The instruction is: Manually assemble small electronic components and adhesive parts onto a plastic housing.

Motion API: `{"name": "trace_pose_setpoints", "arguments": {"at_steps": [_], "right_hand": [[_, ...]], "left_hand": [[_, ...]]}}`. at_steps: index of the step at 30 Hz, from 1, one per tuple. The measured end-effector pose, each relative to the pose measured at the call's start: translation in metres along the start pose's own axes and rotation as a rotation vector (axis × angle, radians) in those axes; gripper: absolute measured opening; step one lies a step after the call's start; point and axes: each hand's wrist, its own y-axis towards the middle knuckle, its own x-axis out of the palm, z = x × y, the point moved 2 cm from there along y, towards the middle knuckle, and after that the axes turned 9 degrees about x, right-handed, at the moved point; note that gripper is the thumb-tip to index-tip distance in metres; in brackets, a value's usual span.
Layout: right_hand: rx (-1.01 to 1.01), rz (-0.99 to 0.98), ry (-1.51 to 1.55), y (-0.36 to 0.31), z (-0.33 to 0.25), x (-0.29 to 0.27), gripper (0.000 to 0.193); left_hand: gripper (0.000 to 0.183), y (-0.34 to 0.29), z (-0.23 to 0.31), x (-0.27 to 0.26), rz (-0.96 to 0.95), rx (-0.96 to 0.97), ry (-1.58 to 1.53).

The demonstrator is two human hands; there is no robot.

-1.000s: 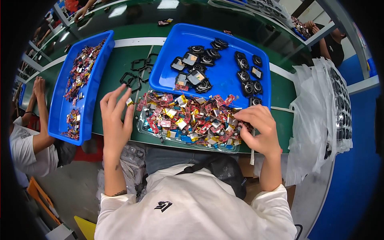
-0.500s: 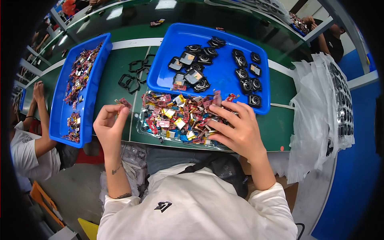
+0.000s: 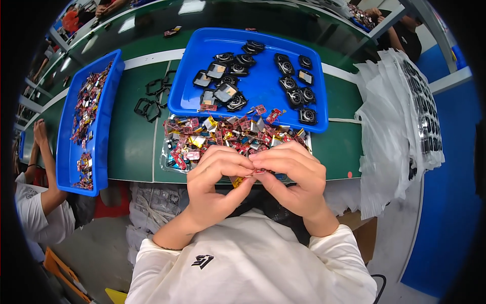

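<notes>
My left hand point(image 3: 215, 183) and my right hand point(image 3: 294, 176) meet in front of my chest. Their fingertips pinch a small red circuit board point(image 3: 259, 172) between them; the fingers cover much of it. A bit of yellow, perhaps part of the same piece, shows below the left fingertips. Just beyond my hands, a clear plastic tray point(image 3: 165, 161) holds a heap of red circuit boards point(image 3: 192, 155) with silver and yellow battery-like parts. Behind it stands a large blue tray point(image 3: 262, 71) with black watch-like cases point(image 3: 238, 69), some showing pale backs.
At the left, a long blue bin point(image 3: 104, 147) holds more red boards. Black frames point(image 3: 147, 107) lie on the green table point(image 3: 130, 152) beside the clear tray. White plastic sheeting with black parts point(image 3: 387, 111) hangs at the right edge. Another person's hands point(image 3: 40, 133) show at far left.
My left hand has come right from beside the heap, and my right hand has drawn back from it. Both now close on one board before my chest. The view has shifted slightly.
</notes>
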Motion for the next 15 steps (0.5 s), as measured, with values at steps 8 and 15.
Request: {"name": "trace_pose_setpoints", "arguments": {"at_steps": [8,15], "right_hand": [[-0.133,0.02,0.001,-0.016,0.003,0.001,0.038],[-0.057,0.032,0.157,-0.021,0.01,0.007,0.03]], "left_hand": [[0.042,-0.003,0.012,-0.009,-0.15,-0.09,-0.021],[0.024,-0.012,0.014,-0.014,-0.056,-0.275,-0.275]]}}
